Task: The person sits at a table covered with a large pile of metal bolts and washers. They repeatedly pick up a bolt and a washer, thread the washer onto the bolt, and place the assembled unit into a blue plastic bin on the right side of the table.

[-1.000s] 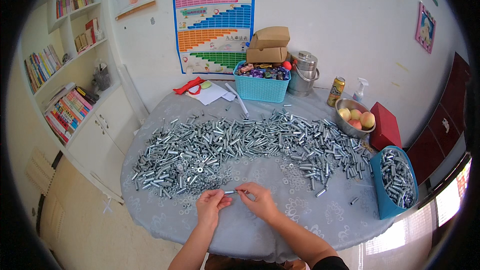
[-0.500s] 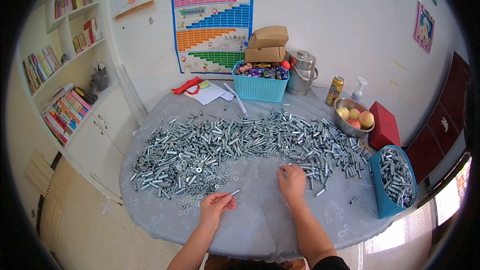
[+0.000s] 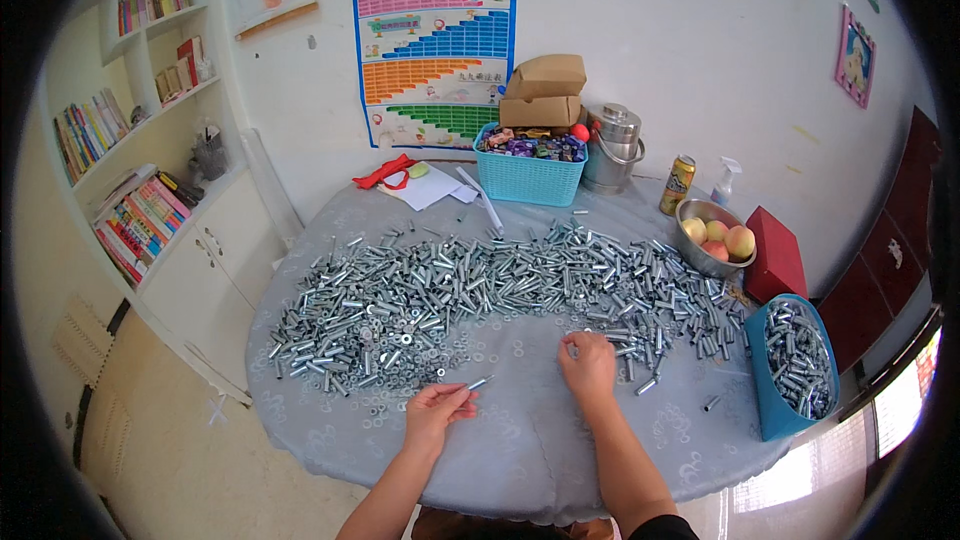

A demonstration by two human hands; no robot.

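My left hand [image 3: 438, 412] is closed in a pinch around a slim silver bolt [image 3: 481, 382], whose end sticks out past the fingertips toward the right. It hovers just in front of the scattered flat washers [image 3: 392, 370]. My right hand [image 3: 588, 365] has its fingers curled together at the front edge of the heap; whatever lies between them is hidden. Ahead of both hands spreads a wide heap of silver metal sleeves and bolts [image 3: 510, 275], with washers mostly along its left front. A lone metal sleeve [image 3: 712, 403] lies to the right.
A blue bin [image 3: 765, 390] full of metal sleeves stands at the table's right edge. Behind the heap are a steel bowl [image 3: 716, 264] of peaches, a red box [image 3: 775, 255], a can [image 3: 677, 185], a steel pot [image 3: 612, 155], a blue basket [image 3: 530, 183] and white papers [image 3: 425, 187].
The whole view has shifted slightly to the side. Both hands stay at nearly the same spots over the table, the left still holding the bolt.
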